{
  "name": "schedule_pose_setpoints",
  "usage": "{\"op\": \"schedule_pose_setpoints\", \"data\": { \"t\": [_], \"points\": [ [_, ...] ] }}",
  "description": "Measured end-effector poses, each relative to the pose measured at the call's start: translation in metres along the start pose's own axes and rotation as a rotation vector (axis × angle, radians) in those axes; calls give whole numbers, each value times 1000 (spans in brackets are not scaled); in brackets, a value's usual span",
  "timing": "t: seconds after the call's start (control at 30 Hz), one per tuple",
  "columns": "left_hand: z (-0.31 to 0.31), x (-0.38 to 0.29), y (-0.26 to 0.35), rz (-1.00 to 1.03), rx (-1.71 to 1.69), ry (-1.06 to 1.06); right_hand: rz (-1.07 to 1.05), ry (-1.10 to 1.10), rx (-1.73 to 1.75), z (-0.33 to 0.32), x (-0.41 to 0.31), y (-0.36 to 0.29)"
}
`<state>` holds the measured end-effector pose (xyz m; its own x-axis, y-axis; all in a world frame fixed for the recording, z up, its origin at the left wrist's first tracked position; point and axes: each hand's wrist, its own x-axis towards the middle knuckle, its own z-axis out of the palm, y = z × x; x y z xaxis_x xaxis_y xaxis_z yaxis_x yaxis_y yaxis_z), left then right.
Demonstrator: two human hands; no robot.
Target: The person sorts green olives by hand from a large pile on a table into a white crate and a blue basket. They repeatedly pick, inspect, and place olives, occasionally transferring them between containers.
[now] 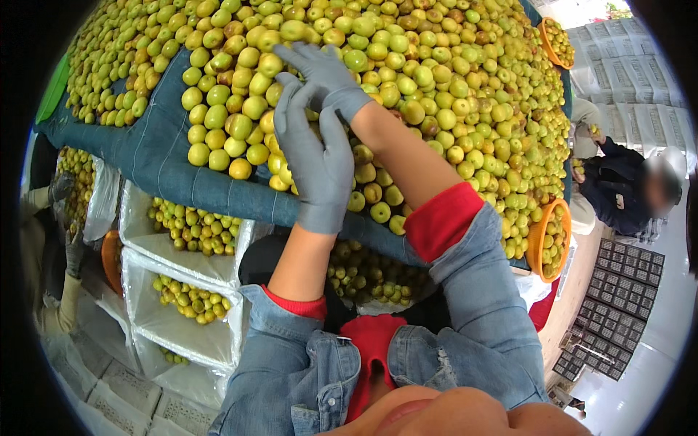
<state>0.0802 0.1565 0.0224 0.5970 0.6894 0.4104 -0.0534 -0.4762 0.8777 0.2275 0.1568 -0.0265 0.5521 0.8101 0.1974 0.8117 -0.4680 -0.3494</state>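
A deep heap of small, round yellow-green fruits (425,87), which look like jujubes, covers the sloping table in front of me. Some carry brown blotches. Both my hands wear grey gloves. My left hand (316,158) rests over the near part of the heap, its thumb apart from the fingers and a few fruits showing in the gap. Just beyond it, my right hand (324,73) reaches across with its fingers spread on the fruits. What lies under either palm is hidden. A padded blue cloth edge (240,196) borders the heap below my hands.
Plastic-lined crates (182,294) partly filled with fruit stand below left. Orange baskets (548,240) of fruit sit at the table's right edge. Gloved hands of another person (73,253) are at far left. A person (616,180) holds fruit at right, near stacked black crates (616,305).
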Motion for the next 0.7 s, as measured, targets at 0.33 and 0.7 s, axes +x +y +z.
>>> {"op": "schedule_pose_setpoints", "data": {
  "t": [0.33,0.7],
  "points": [
    [9,-19,19,-329,-636,-64,200,356,-336,-73,71,215],
    [5,-7,10,-783,-1030,-172,575,-301,-206,-75,70,196]
  ]
}}
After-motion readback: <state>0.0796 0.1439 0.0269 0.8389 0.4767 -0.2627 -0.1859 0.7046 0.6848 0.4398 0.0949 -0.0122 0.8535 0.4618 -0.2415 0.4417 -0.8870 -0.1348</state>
